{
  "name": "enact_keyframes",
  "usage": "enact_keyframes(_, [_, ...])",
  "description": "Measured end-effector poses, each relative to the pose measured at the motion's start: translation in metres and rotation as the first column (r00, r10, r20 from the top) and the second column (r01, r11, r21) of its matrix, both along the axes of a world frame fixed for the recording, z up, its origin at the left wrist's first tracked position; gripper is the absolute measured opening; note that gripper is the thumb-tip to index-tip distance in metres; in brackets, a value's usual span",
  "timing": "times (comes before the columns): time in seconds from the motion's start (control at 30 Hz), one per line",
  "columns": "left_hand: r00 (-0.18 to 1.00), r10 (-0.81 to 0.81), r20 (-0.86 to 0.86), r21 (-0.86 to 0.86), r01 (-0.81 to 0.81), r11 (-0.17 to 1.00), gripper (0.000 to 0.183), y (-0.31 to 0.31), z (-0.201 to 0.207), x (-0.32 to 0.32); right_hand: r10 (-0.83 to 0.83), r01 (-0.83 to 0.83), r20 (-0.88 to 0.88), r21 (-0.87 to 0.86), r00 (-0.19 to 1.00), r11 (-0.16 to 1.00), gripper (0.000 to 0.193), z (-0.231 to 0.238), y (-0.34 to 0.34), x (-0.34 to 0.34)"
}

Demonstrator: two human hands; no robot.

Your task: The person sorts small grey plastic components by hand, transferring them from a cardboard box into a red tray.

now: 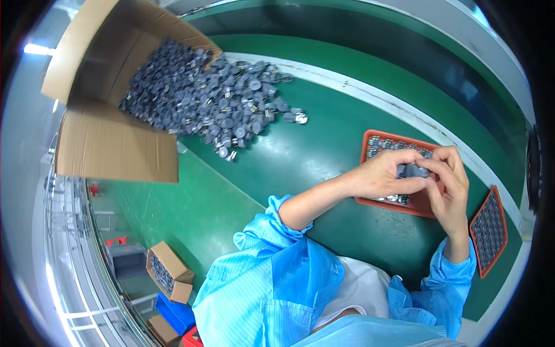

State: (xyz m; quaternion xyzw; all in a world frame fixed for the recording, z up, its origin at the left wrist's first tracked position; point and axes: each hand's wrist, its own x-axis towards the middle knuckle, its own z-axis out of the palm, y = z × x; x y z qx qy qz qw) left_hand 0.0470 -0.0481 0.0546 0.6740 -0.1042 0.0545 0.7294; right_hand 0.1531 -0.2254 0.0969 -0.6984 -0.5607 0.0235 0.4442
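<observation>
Over an orange tray (365,151) of shiny metal pieces, my two hands meet around a small dark grey plastic part (411,171). My left hand (386,172) pinches it between thumb and fingers from the left. From the right, the thumb and fingers of my right hand (450,180) close on the same part. The fingers cover much of it, so its exact kind is unclear. Beneath my hands, part of the tray and its contents is hidden.
A tipped cardboard box (118,141) at the far left spills a heap of grey parts with metal ends (214,95) onto the green table (312,147). At the right lies another orange tray (489,231) filled with rows of parts. Smaller boxes (169,272) stand at the lower left.
</observation>
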Motion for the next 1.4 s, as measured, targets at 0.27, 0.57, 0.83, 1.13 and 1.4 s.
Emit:
enact_keyframes(0.27, [0.957, 0.057, -0.283, 0.004, -0.059, 0.998, 0.029, 0.024, -0.001, -0.007, 0.09, -0.096, -0.26, -0.013, 0.961, 0.995, 0.022, -0.021, 0.019, 0.02])
enact_keyframes(0.57, [0.966, 0.259, 0.004, 0.302, -0.248, 0.921, 0.03, 0.018, 0.002, 0.019, 0.108, -0.106, -0.654, 0.042, 0.749, 0.993, 0.016, -0.033, 0.018, 0.036])
enact_keyframes(0.83, [0.992, 0.127, -0.022, 0.309, -0.114, 0.944, 0.033, 0.019, 0.038, 0.054, 0.153, 0.005, -0.673, 0.227, 0.723, 0.974, 0.019, -0.019, -0.004, 0.049])
enact_keyframes(1.13, [0.9, 0.435, 0.017, 0.215, -0.428, 0.878, 0.024, 0.045, 0.036, 0.049, -0.1, 0.069, -0.325, -0.105, 0.94, 0.992, 0.018, -0.017, -0.018, 0.047])
enact_keyframes(1.4, [0.953, 0.276, -0.128, -0.294, -0.302, 0.907, 0.034, 0.055, 0.037, 0.052, -0.06, 0.148, 0.289, -0.294, 0.956, 0.944, 0.016, -0.058, -0.015, 0.048])
